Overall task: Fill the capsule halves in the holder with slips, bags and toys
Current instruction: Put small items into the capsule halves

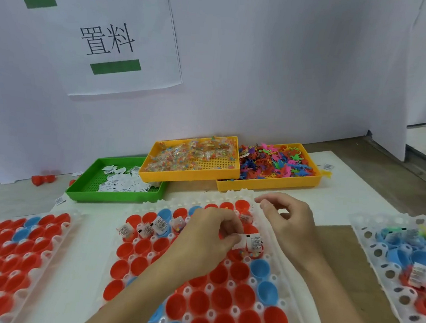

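A white plastic holder point(277, 291) in front of me carries red and blue capsule halves point(221, 299). Several halves in its far rows hold printed paper slips point(160, 224) and small bags. My left hand point(208, 240) hovers over the holder's far part and pinches white paper slips point(252, 242) above a red half. My right hand point(289, 218) is just to the right, over the holder's far right edge, fingers loosely curled, thumb and forefinger close together; whether it holds something I cannot tell.
A green tray of slips point(82, 189), a yellow tray of bead bags point(188, 176) and a yellow tray of coloured toys point(268, 186) stand at the back by the wall. A second holder point(56, 228) lies left, a third point(368, 252) right. Loose red halves point(43, 179) lie far left.
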Demonstrator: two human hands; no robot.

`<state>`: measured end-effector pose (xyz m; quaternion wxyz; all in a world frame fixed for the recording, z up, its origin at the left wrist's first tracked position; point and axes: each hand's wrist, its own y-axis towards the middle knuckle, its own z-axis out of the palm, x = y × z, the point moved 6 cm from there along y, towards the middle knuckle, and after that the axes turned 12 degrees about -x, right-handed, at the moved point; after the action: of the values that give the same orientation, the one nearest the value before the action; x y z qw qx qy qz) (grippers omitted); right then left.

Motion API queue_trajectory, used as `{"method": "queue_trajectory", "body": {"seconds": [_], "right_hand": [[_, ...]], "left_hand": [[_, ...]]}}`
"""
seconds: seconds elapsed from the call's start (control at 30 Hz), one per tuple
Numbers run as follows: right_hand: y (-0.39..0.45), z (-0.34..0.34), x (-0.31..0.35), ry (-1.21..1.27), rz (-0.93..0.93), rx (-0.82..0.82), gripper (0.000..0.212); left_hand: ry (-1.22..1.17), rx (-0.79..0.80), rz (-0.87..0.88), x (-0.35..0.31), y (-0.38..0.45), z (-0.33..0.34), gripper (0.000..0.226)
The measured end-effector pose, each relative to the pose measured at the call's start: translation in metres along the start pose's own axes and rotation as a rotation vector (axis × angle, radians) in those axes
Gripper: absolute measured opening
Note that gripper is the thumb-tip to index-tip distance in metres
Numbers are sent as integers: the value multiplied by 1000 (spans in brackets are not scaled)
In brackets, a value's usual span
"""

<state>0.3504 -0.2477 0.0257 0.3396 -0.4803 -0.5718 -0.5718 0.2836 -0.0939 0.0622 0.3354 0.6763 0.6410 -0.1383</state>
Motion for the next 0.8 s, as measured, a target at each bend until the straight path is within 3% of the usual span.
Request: {"method": "queue_trajectory", "body": {"seconds": [0.33, 0.47, 0.8], "right_hand": [[-24, 11, 16, -198, -102, 422, 18], [-25, 13, 12, -304, -98, 415, 16], [-23, 14, 19, -252, -133, 354, 22]], "left_hand": [[53, -4, 14, 4, -2, 3, 18], [28, -6, -2, 6, -1, 1, 21], [155, 13, 76, 3, -11, -7, 28]]}}
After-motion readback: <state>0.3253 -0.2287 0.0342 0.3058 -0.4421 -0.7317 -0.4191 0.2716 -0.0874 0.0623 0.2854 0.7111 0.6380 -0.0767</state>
